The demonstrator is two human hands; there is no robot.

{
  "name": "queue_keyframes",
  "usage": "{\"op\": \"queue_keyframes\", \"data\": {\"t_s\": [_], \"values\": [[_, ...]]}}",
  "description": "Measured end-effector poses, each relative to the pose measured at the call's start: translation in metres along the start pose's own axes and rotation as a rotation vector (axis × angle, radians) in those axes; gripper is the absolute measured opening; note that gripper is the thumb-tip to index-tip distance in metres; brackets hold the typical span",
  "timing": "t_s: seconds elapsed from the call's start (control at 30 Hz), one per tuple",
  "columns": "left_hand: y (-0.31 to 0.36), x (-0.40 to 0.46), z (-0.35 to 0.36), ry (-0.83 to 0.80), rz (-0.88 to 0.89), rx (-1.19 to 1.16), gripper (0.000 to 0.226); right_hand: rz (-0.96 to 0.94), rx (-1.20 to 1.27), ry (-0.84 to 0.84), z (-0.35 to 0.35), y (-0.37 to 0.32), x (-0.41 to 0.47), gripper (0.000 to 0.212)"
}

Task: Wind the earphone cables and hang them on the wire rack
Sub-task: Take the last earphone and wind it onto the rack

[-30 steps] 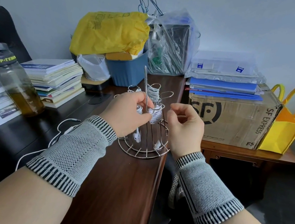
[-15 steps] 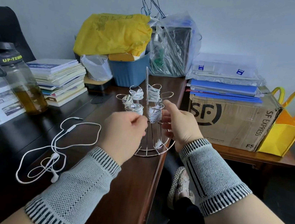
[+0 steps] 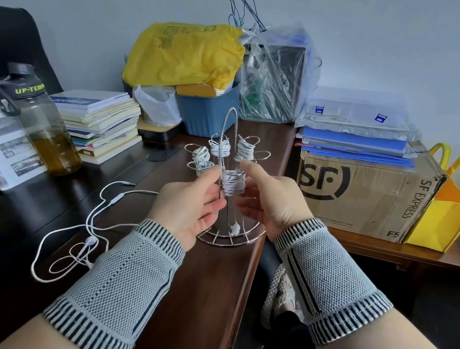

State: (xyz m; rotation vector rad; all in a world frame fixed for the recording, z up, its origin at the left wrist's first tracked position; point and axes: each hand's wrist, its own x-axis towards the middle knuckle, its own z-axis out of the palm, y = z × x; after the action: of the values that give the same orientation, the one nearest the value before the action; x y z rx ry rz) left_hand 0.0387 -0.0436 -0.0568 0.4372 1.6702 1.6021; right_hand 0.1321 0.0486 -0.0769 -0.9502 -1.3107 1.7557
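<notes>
The wire rack [image 3: 232, 240] stands near the right edge of the brown table [image 3: 207, 302]. Several wound white earphone bundles hang on its hooks; the nearest bundle [image 3: 233, 183] hangs low at the front. My left hand [image 3: 190, 207] and my right hand [image 3: 270, 201] flank that bundle with straight fingers and raised thumbs, and hold nothing. A loose, unwound white earphone cable [image 3: 90, 216] lies on the dark table surface left of my left wrist.
A water bottle [image 3: 43, 128] and a stack of books [image 3: 99, 120] sit at the left. A blue bin [image 3: 207, 113] with bags stands behind the rack. A cardboard box [image 3: 365, 196] and a yellow bag [image 3: 448, 207] are on a lower table at right.
My left hand has let go of the bundle on the rack. Both hands have opened and now sit on either side of the front bundle.
</notes>
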Motion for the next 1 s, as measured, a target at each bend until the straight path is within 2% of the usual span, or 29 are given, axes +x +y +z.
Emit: {"op": "queue_keyframes", "data": {"t_s": [0.27,0.43,0.63,0.83,1.0], "values": [[0.001,-0.001,0.008,-0.072,-0.062,-0.095,0.027,0.009,0.103,0.014,0.002,-0.002,-0.006,0.033],[0.001,-0.002,0.008,-0.076,-0.073,-0.153,0.022,0.008,-0.025,0.021,0.0,-0.005,-0.008,0.036],[0.004,-0.001,0.014,-0.034,-0.048,-0.185,0.012,-0.024,0.035,0.022,0.001,-0.006,-0.004,0.026],[0.005,-0.003,0.016,0.008,-0.027,-0.185,0.013,-0.059,0.051,0.022,0.001,-0.005,-0.003,0.022],[0.0,-0.004,0.01,-0.006,-0.032,-0.221,0.018,0.019,0.114,0.096,-0.005,0.004,-0.009,0.022]]}}
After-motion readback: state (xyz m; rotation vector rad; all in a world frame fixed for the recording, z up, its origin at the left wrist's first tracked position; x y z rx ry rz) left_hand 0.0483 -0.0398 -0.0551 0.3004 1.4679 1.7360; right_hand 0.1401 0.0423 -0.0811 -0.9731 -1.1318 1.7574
